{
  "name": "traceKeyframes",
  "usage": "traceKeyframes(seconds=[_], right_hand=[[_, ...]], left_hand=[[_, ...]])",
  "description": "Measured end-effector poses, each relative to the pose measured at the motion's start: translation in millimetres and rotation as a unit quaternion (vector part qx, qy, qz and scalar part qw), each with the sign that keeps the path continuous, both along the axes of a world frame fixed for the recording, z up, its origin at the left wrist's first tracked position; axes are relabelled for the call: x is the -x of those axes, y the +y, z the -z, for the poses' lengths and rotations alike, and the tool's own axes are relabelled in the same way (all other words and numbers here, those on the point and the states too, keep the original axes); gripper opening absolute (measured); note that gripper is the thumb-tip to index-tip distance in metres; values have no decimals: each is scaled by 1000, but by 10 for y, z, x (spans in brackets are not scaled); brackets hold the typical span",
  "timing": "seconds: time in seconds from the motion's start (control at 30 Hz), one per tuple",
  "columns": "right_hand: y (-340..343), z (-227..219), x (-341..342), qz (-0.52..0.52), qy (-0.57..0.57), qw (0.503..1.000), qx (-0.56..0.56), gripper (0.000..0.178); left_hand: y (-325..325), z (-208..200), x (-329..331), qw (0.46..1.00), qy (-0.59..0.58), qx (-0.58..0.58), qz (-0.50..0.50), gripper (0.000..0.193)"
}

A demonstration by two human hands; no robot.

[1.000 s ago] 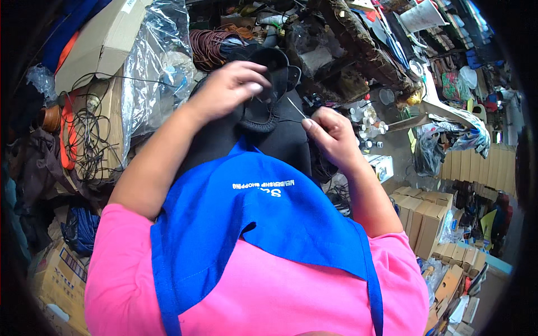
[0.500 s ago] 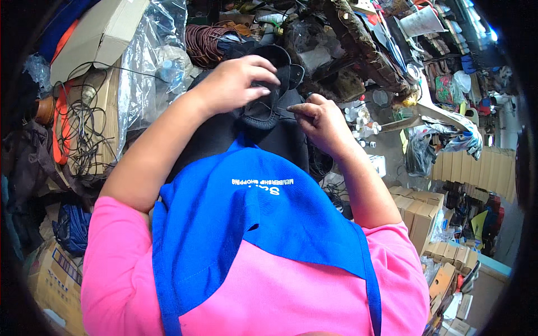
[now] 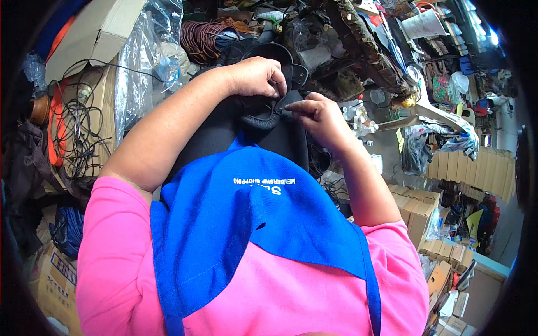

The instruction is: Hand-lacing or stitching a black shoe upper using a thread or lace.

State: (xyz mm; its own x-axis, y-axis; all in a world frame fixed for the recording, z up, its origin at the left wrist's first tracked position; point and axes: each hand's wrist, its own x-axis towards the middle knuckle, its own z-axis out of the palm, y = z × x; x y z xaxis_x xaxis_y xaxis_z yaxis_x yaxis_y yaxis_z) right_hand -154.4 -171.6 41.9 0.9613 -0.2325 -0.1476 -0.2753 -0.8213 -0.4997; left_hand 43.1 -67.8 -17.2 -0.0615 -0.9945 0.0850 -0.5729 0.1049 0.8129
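Note:
A black shoe (image 3: 261, 121) lies on my dark-clad lap, its opening away from me and its thick stitched-looking rim close to my apron. My left hand (image 3: 259, 78) is over the shoe with its fingertips drawn together in a pinch. Anything between those fingertips is too small to make out. At the shoe's right side is my right hand (image 3: 322, 119), thumb and index finger pressed together and pointing at the upper. Whatever they pinch cannot be made out. The fingertips of the two hands are a short way apart.
Coiled brown cord (image 3: 204, 42) lies beyond my lap. On the left are a cardboard box (image 3: 98, 33), clear plastic sheeting (image 3: 134, 78) and tangled black cord (image 3: 84, 123). Small white bottles (image 3: 361, 120) stand to the right, near stacked cardboard boxes (image 3: 417, 210). A worn dark bench edge (image 3: 364, 50) juts in at the far right.
My left hand has moved right and its spread fingers have closed into a pinch near the right hand. The right hand has hardly moved; the shoe stays on my lap.

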Motion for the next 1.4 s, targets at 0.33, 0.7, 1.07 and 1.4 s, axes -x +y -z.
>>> traceKeyframes(seconds=[0.33,0.7,1.07,1.4], right_hand=[[-31,1,-67,-29,-30,999,0,27],[-214,170,8,12,16,990,-140,25],[2,344,-133,45,-54,992,-108,15],[112,283,58,16,-99,995,-4,18]], left_hand=[[8,36,3,1000,15,-25,3,21],[10,85,20,999,-31,-13,18,37],[22,75,37,999,-34,-29,3,37],[831,-115,-645,924,-180,80,-326,43]])
